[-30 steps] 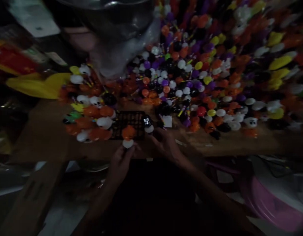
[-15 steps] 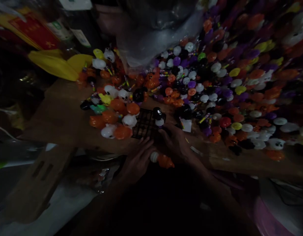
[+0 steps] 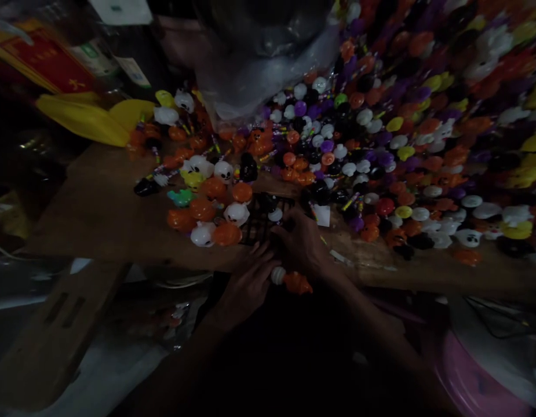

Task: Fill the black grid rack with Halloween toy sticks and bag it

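My left hand [image 3: 250,278] lies at the near edge of a black grid tray [image 3: 256,231], its fingers extended over the rim. Beside its thumb, an orange toy [image 3: 297,282] with a white ridged ball sticks out to the right; it appears gripped by its hidden stem. My right hand [image 3: 301,238] is curled over the tray's right side, thumb and index finger close together at a black-headed toy [image 3: 270,202] with a white ball. The contact at its stem is dark. Several orange and white toy heads [image 3: 226,234] cover the tray's left side.
A large heap of orange, white, purple, black and yellow toys [image 3: 380,150] spreads over the right of the wooden table [image 3: 98,220]. A clear plastic bag [image 3: 233,87] stands behind. At the left back is a yellow object [image 3: 89,119]; a white paper square [image 3: 323,215] lies right of the tray.
The view has shifted right. Relative to the table, the tray, its toys and both hands sit slightly further right. The black-headed toy has tilted leftward and looks darker beside my right fingers.
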Motion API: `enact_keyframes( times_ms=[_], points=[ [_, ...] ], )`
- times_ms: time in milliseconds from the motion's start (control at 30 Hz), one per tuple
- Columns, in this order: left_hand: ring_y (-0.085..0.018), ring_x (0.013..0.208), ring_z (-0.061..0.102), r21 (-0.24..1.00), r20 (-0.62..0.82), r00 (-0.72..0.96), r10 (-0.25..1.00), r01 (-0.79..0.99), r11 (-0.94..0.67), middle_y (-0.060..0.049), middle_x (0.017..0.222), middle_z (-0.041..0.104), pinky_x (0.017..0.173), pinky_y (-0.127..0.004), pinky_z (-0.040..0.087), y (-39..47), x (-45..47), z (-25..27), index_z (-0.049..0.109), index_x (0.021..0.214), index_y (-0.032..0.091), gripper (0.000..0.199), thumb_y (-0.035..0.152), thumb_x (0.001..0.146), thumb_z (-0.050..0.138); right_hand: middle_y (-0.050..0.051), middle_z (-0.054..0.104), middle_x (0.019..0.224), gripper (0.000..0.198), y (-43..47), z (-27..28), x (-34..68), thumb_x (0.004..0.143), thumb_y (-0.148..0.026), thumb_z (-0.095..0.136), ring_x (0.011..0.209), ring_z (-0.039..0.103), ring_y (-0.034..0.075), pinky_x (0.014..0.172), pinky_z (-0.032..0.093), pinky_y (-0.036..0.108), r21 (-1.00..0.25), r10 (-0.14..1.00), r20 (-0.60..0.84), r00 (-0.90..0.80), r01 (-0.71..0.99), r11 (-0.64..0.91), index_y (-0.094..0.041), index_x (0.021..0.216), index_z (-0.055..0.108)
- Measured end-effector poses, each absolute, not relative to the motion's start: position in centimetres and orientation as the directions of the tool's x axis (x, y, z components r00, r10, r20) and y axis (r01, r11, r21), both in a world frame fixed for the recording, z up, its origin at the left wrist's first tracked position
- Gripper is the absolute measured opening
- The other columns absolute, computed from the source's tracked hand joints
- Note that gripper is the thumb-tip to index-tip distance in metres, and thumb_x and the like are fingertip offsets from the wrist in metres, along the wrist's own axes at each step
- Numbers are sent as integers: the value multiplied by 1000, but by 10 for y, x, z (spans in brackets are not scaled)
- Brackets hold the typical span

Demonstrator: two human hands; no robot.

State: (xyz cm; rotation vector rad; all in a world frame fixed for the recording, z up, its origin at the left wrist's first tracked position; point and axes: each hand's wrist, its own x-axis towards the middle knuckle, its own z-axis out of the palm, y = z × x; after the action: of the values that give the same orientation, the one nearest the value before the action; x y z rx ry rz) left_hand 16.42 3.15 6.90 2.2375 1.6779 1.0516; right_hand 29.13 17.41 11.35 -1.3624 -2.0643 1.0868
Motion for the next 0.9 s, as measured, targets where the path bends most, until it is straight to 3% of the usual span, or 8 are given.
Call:
enact_keyframes(
  times_ms=[267, 433, 533, 733, 900],
  points=[
    [-23, 130, 66, 579, 460, 83, 884, 727, -369, -12, 125, 75, 113, -42, 54, 29, 158, 92, 63, 123, 16, 34, 5, 95, 47, 2, 68, 83, 14, 171, 111, 291, 82, -18, 68, 73, 59, 18, 65, 35, 27, -707, 907, -26, -419, 649, 280, -21, 87, 55],
    [-19, 91, 77, 680, 302, -84, 950, 717, -152, -9, 98, 80, 86, -28, 61, 24, 160, 115, 72, 106, 17, 24, 14, 96, 50, 8, 72, 95, 25, 174, 113, 290, 81, -14, 65, 79, 63, 22, 63, 35, 28, -639, 887, -44, -459, 696, 329, -19, 105, 58],
    [-19, 80, 76, 683, 226, -200, 953, 730, -9, -7, 89, 80, 77, -25, 60, 20, 163, 113, 73, 99, 18, 20, 19, 96, 53, 12, 71, 103, 26, 175, 115, 291, 85, -13, 60, 82, 64, 23, 64, 39, 30, -629, 855, -60, -515, 685, 368, -17, 111, 61],
    [-20, 76, 74, 798, 70, -471, 879, 556, 234, -4, 88, 79, 68, -25, 59, -1, 161, 95, 69, 99, 21, 16, 33, 89, 65, 6, 66, 90, 14, 176, 112, 305, 86, -7, 56, 77, 61, 17, 67, 43, 27, -764, 792, 65, -607, 481, 431, -16, 91, 64],
    [-16, 73, 69, 931, -8, -486, 874, 315, 183, -2, 81, 73, 68, -25, 56, 3, 170, 106, 71, 98, 21, 21, 40, 94, 65, 7, 66, 105, 23, 170, 107, 330, 88, -11, 58, 89, 65, 16, 74, 49, 27, -808, 686, 270, -676, 228, 543, -18, 104, 72]
  ],
)
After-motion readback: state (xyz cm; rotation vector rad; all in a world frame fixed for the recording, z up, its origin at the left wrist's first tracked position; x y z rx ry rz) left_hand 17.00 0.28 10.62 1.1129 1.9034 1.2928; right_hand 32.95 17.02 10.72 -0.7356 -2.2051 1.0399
